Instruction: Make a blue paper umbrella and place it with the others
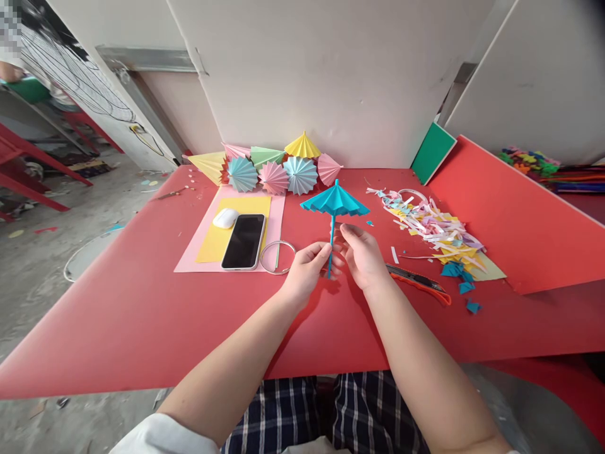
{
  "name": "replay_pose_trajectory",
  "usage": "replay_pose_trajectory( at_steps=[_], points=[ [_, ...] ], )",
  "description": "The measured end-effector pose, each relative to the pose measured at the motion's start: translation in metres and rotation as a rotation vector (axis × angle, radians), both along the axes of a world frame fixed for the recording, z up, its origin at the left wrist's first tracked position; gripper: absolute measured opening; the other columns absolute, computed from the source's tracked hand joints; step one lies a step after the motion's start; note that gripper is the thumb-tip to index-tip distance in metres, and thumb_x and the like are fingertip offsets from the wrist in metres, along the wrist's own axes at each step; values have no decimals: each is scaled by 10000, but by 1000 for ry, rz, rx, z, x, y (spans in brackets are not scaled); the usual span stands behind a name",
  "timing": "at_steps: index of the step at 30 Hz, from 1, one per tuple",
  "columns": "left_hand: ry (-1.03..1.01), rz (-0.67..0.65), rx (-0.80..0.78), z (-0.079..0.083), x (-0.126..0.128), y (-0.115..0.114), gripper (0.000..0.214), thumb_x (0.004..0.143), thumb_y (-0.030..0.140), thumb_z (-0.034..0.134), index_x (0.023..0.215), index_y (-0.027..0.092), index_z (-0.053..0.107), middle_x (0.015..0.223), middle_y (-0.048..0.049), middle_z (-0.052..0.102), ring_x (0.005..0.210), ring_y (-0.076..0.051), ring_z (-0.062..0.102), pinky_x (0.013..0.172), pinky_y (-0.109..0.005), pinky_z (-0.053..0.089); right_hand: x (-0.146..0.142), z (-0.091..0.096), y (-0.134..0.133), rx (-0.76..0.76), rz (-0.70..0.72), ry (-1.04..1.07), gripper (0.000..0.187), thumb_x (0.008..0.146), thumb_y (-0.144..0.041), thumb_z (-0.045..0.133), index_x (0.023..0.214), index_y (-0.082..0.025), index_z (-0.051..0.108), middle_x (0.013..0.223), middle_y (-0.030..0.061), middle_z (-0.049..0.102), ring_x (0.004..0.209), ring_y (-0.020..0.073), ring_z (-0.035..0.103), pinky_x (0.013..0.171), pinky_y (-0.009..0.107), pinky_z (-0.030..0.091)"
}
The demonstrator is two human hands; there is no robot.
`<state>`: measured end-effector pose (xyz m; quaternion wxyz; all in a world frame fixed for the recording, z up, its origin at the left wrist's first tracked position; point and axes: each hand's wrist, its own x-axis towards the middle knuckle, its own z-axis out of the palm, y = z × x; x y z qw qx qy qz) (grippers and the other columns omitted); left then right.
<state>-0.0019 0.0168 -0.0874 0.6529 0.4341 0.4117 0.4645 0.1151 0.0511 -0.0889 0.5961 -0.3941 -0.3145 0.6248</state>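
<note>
A blue paper umbrella (335, 200) with a pleated canopy and a thin blue stick stands upright in front of me, above the red table (189, 334). My left hand (308, 268) pinches the lower part of its stick between thumb and fingers. On the other side, my right hand (362, 252) is closed near the stick just under the canopy, its fingertips partly hidden behind the stick. Beyond the hands lie several finished paper umbrellas (288, 178) in pink, blue, green and yellow, grouped against the wall.
Left of the hands are a phone (244, 242), a white earbud case (225, 218), yellow and pink sheets (189, 258) and a clear ring (278, 257). To the right lie an orange utility knife (420, 284), paper scraps (435, 224) and a leaning red board (515, 221).
</note>
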Motion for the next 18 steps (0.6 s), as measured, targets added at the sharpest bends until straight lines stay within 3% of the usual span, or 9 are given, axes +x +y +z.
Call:
replay_pose_trajectory(
  at_steps=[6, 18],
  points=[
    [25, -31, -5, 1, 1, -1, 250, 822, 399, 545, 838, 154, 593, 672, -9, 611, 528, -85, 554, 534, -215, 455, 1, -2, 0, 63, 9, -9, 143, 652, -365, 723, 701, -236, 684, 950, 13, 679, 746, 127, 574, 605, 260, 457],
    [43, -53, 14, 1, 1, -2, 236, 814, 376, 565, 828, 143, 597, 649, -6, 586, 515, -80, 543, 531, -212, 440, 2, 1, 1, 77, -35, 37, 159, 643, -354, 727, 683, -208, 678, 853, 17, 665, 671, 114, 551, 617, 277, 445]
  ],
)
